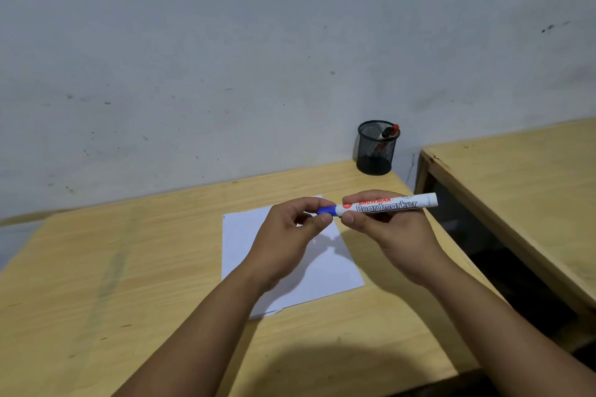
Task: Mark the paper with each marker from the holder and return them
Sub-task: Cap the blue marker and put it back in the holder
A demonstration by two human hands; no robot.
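A white board marker (387, 205) with a blue cap (325, 210) is held level above the white sheet of paper (325, 271). My right hand (387, 232) grips the marker's barrel. My left hand (287, 235) pinches the blue cap at the marker's left end; the cap is still on the barrel. The black mesh holder (376, 148) stands at the table's back right corner by the wall, with a red-capped marker (392, 131) leaning inside it. The paper looks blank where my hands do not cover it.
The wooden table (129, 267) ends at a right edge close to my right arm. A second wooden table (522, 190) stands to the right across a dark gap. A grey wall (258, 42) rises directly behind.
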